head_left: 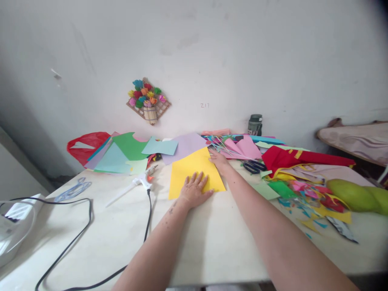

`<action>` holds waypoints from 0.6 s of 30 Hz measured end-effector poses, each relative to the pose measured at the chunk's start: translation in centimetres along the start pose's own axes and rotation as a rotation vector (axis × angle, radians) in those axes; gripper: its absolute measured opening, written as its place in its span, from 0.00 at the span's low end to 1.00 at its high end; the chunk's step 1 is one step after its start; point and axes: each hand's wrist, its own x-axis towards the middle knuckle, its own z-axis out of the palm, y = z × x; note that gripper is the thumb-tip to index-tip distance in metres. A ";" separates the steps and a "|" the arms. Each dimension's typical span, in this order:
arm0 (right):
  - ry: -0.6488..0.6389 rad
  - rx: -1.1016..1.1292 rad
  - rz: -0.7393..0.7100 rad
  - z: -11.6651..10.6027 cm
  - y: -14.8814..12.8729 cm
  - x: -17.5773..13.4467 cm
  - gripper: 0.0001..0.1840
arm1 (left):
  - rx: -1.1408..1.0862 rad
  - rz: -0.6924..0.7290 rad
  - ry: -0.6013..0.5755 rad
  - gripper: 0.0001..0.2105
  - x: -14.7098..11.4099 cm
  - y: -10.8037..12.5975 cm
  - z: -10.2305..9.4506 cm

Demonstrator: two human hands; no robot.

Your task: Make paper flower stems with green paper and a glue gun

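A yellow sheet of paper (182,171) lies on the table in front of me. My left hand (195,190) rests flat on its lower middle, fingers spread. At the sheet's upper right edge is my right hand (218,161), its fingers stretched out toward the corner; their tips partly touch or pass behind the paper. A lilac sheet (189,144) lies behind the yellow one, with a light blue piece (160,147) overlapping it on the left. Dark-handled scissors (254,166) lie to the right of my right hand.
A white glue gun (142,180) with its black cord (148,214) lies on the left. Coloured sheets (121,151) and a red bag (87,145) are at the back left. Paper scraps (315,198), red cloth (303,157) and green fruit-like objects (351,195) occupy the right; a bottle (255,124) stands behind.
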 end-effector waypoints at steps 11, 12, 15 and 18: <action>-0.176 0.119 0.129 1.2 -1.3 -1.7 0.21 | -0.014 -0.064 0.012 0.36 0.9 -0.3 0.4; -0.208 0.100 0.153 1.2 -1.3 -1.9 0.19 | -0.013 -0.069 0.010 0.36 1.0 -0.4 0.4; -0.227 -0.071 0.162 0.8 -0.9 -2.0 0.14 | -0.006 -0.078 0.003 0.36 1.1 -0.5 0.4; -0.182 -0.316 0.052 0.2 -0.4 -1.8 0.09 | 0.003 -0.085 0.014 0.35 1.3 -0.7 0.3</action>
